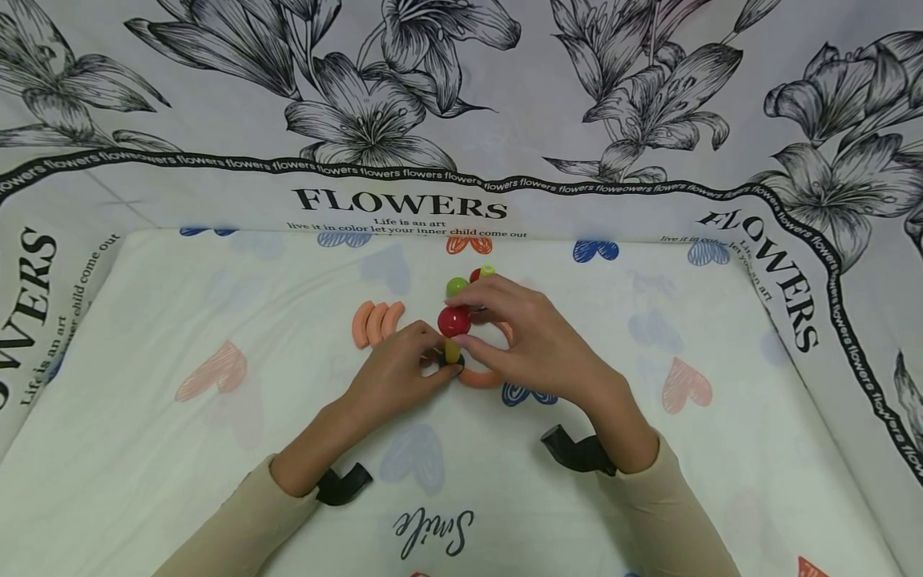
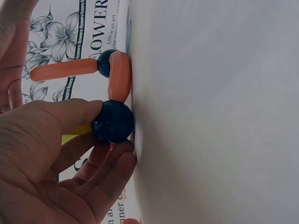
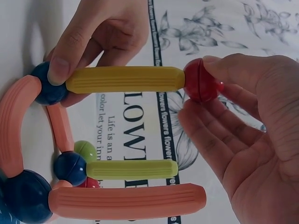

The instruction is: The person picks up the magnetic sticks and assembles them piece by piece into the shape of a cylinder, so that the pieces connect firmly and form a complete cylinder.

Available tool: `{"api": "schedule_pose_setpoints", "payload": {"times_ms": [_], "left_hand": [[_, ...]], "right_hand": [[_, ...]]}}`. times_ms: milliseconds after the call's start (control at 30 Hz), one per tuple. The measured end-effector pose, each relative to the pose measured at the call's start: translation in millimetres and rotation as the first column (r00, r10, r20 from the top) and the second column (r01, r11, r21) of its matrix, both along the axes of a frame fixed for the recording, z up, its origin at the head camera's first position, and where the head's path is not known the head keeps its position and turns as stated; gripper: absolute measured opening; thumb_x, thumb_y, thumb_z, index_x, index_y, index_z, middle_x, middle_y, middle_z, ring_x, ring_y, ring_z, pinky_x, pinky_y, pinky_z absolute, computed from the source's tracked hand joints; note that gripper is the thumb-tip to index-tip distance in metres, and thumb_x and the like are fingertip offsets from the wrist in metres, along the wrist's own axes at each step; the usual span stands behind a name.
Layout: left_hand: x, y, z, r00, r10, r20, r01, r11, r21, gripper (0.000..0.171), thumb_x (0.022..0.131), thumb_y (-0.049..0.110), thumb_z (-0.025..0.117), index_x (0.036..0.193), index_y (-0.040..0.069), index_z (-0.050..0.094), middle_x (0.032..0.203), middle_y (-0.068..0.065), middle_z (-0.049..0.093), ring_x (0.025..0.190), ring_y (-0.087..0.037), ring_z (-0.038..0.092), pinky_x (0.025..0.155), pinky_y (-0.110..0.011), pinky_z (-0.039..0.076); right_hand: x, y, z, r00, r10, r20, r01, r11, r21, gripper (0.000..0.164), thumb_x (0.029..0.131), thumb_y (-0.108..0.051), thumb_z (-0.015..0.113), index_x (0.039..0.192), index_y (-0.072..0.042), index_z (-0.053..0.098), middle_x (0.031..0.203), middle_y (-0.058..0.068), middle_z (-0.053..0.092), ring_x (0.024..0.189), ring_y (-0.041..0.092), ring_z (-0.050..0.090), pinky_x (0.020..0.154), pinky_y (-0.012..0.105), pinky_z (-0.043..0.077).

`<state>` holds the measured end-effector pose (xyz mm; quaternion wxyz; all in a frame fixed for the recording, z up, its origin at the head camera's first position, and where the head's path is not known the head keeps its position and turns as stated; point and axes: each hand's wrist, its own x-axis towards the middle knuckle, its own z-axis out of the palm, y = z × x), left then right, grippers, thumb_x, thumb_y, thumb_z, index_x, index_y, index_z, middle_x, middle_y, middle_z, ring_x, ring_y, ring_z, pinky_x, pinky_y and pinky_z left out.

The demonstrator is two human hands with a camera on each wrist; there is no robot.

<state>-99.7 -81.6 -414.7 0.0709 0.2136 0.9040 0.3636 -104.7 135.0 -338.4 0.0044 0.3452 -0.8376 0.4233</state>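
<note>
Both hands are on a ball-and-rod construction toy. My left hand point(image 1: 397, 369) pinches a dark blue ball point(image 2: 113, 122) low on the cloth, between thumb and fingers. From that ball stands a yellow rod point(image 3: 125, 79), topped by a glossy red ball point(image 3: 201, 80). My right hand point(image 1: 530, 336) holds this red ball between thumb and fingertips. Curved orange rods point(image 3: 18, 123) join the blue balls into a ring at the base. An orange rod point(image 3: 127, 202) and a light green rod point(image 3: 133, 169) also rise from blue balls, with their upper ends bare.
Three curved orange rods point(image 1: 375, 323) lie side by side left of the build. Behind it are a green ball point(image 1: 457, 286), another red ball point(image 1: 475, 276) and a yellow-green piece point(image 1: 487, 271). A white printed cloth point(image 1: 288, 449) covers the surface. Black wrist-camera mounts point(image 1: 577, 450) hang under the wrists.
</note>
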Motion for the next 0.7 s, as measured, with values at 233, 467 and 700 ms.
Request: {"api": "schedule_pose_setpoints", "payload": {"times_ms": [233,467,700], "left_hand": [[-1.0,-2.0,-0.8,1.0,-0.008,-0.011,0.008,1.0,-0.001,0.025,0.091,0.024,0.085,0.112,0.013,0.078,0.105,-0.002,0.07,0.095,-0.014,0.071,0.083,-0.031,0.059],[-0.6,-4.2,-2.2,0.999,-0.034,-0.008,0.035,0.999,0.031,0.023,0.091,0.023,0.085,0.112,0.016,0.077,0.104,-0.001,0.07,0.094,-0.014,0.071,0.081,-0.029,0.058],[0.1,-2.8,-2.6,1.0,-0.027,0.002,0.027,0.999,0.039,0.024,0.091,0.023,0.085,0.112,0.016,0.078,0.103,0.0,0.069,0.094,-0.014,0.07,0.081,-0.029,0.058]], "right_hand": [[-1.0,-0.6,0.6,1.0,-0.007,0.009,0.007,1.0,-0.001,0.041,0.091,-0.004,0.081,0.13,-0.009,0.069,0.123,0.003,0.07,0.111,0.013,0.072,0.096,0.032,0.062],[0.5,-0.8,0.2,1.0,-0.022,0.021,0.022,1.0,0.016,0.037,0.092,-0.006,0.081,0.127,-0.011,0.071,0.121,0.001,0.07,0.109,0.011,0.072,0.096,0.03,0.062],[0.5,1.3,0.4,0.999,-0.04,-0.003,0.04,0.998,0.038,0.039,0.092,-0.01,0.082,0.129,-0.014,0.071,0.122,-0.002,0.07,0.108,0.008,0.069,0.096,0.025,0.06]]}}
